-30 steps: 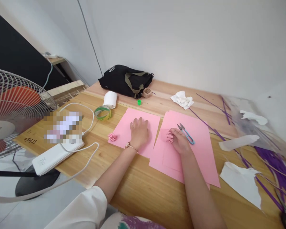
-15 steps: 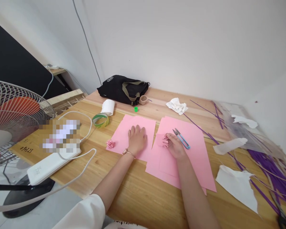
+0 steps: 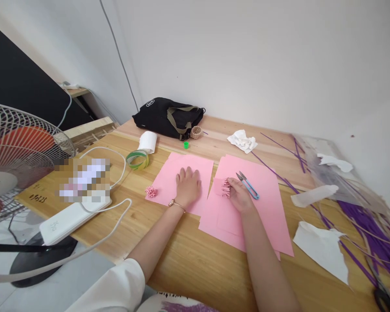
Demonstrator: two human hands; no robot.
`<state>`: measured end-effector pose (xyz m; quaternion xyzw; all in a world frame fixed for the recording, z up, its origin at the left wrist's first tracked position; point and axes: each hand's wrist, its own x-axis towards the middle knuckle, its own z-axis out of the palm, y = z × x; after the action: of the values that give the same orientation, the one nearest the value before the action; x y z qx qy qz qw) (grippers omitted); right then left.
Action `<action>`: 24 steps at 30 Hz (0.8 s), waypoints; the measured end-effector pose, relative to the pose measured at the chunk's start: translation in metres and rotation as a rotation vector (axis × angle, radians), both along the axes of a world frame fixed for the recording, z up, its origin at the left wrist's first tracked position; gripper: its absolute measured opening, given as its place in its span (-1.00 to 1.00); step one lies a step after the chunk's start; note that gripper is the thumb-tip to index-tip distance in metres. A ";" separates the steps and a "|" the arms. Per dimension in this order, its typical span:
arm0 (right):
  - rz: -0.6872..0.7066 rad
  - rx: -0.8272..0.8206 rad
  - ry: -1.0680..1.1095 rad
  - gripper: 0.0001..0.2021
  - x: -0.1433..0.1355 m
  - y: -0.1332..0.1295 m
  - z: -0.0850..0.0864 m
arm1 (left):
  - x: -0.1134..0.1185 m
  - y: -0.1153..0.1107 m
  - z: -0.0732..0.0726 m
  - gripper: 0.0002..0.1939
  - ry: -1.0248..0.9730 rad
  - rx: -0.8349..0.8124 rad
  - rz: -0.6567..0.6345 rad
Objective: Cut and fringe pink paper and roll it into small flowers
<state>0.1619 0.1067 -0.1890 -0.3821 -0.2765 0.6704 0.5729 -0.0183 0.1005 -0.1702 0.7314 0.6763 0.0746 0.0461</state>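
My left hand lies flat with fingers spread on a pink sheet. A fringed pink paper pompom rests at that sheet's left corner. Over the right stack of pink sheets, my right hand pinches a fringed pink strip between thumb and fingers. Blue-handled thread snips lie on the stack just beyond my right hand, blades pointing away to the left.
Behind are a black bag, a small woven basket, a green cap, a tape roll and crumpled tissue. A white power bank and fan stand left; purple strips and black scissors lie right.
The view has shifted slightly, so the table items appear a little higher. Both hands keep nearly the same pose, with the fringed strip still in my right hand.
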 end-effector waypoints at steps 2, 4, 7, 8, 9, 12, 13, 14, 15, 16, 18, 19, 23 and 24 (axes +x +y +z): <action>0.004 0.011 -0.003 -0.75 0.000 0.000 0.000 | 0.000 0.000 0.001 -0.53 0.003 -0.003 -0.001; 0.008 0.020 -0.006 -0.76 0.001 0.000 -0.001 | 0.001 -0.001 0.001 -0.52 0.003 -0.003 0.001; 0.014 0.014 -0.004 -0.76 0.001 0.000 -0.002 | 0.002 -0.002 0.001 -0.51 0.000 -0.014 0.003; 0.014 0.014 -0.007 -0.76 0.001 0.000 -0.002 | 0.002 -0.002 0.001 -0.50 -0.001 -0.018 0.002; 0.012 0.016 -0.011 -0.77 0.002 0.000 -0.003 | 0.002 -0.003 0.001 -0.50 -0.001 -0.022 -0.001; 0.006 0.031 -0.028 -0.79 0.002 0.000 -0.004 | 0.001 -0.004 0.000 -0.50 0.006 -0.024 -0.005; 0.005 0.034 -0.030 -0.79 0.002 0.000 -0.004 | 0.001 -0.004 0.000 -0.50 0.009 -0.024 -0.005; 0.004 0.034 -0.031 -0.79 0.002 0.000 -0.004 | 0.001 -0.004 0.000 -0.50 0.011 -0.025 -0.006; 0.004 0.033 -0.031 -0.79 0.002 0.000 -0.004 | 0.001 -0.004 0.000 -0.50 0.012 -0.027 -0.006; 0.005 0.030 -0.031 -0.80 0.002 0.000 -0.004 | 0.001 -0.004 -0.001 -0.50 0.011 -0.030 -0.007; 0.002 0.022 -0.034 -0.80 0.001 0.001 -0.003 | 0.001 -0.005 -0.002 -0.50 0.005 -0.031 -0.009; 0.002 0.018 -0.035 -0.79 0.001 0.001 -0.002 | 0.001 -0.005 -0.002 -0.49 0.002 -0.028 -0.009; 0.007 0.010 -0.031 -0.76 0.001 0.000 0.000 | 0.003 -0.007 -0.004 -0.49 -0.010 -0.015 0.006; 0.006 0.013 -0.030 -0.76 0.001 -0.001 0.000 | 0.003 -0.008 -0.004 -0.49 -0.014 -0.014 0.010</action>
<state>0.1624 0.1061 -0.1889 -0.3875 -0.2904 0.6647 0.5690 -0.0154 0.0929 -0.1742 0.7270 0.6803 0.0753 0.0555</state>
